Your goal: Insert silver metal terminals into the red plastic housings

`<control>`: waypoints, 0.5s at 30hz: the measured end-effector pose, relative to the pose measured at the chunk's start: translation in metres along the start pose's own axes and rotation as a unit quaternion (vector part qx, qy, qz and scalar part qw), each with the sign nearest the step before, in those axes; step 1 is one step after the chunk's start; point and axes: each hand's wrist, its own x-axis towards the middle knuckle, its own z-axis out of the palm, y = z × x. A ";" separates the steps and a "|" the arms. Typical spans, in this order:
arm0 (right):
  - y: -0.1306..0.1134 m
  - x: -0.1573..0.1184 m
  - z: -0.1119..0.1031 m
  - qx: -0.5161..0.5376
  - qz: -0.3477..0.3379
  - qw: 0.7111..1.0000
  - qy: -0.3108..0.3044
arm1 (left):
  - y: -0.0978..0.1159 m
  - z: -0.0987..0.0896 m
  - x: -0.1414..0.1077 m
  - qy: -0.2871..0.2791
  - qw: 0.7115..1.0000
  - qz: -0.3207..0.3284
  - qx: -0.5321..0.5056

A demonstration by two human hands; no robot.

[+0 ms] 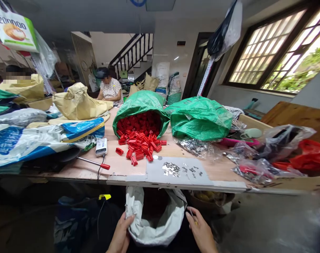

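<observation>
Below the table's front edge, a white woven sack (160,237) hangs with its mouth wide and its rim rolled outward; its inside is dark. My left hand (122,230) pinches the sack's left rim between thumb and fingers. My right hand (199,227) is closed by the right rim, around a thin metal tool (192,213) with a yellowish part; its kind is unclear. On the table above, small metal parts (171,169) lie on a grey sheet (154,174). Behind them, red plastic pieces (140,144) spill from a green sack (142,100).
A red-handled screwdriver (102,165) and a white power bank (101,147) with a cable lie left. Another green sack (199,117) and plastic bags of parts (199,148) stand right. A blue-white sack (44,140) covers the left side. A co-worker (111,89) sits at the far end.
</observation>
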 end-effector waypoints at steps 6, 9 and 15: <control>-0.084 0.014 0.000 -0.065 -0.243 0.966 -0.052 | -0.004 -0.009 0.018 0.035 0.999 -0.008 -0.030; -0.128 0.042 0.016 -0.112 -0.331 0.935 -0.062 | -0.007 -0.013 0.025 0.071 0.997 0.007 -0.012; -0.185 0.094 0.060 -0.316 -0.345 0.880 -0.084 | -0.012 -0.025 0.032 0.098 0.975 0.122 0.158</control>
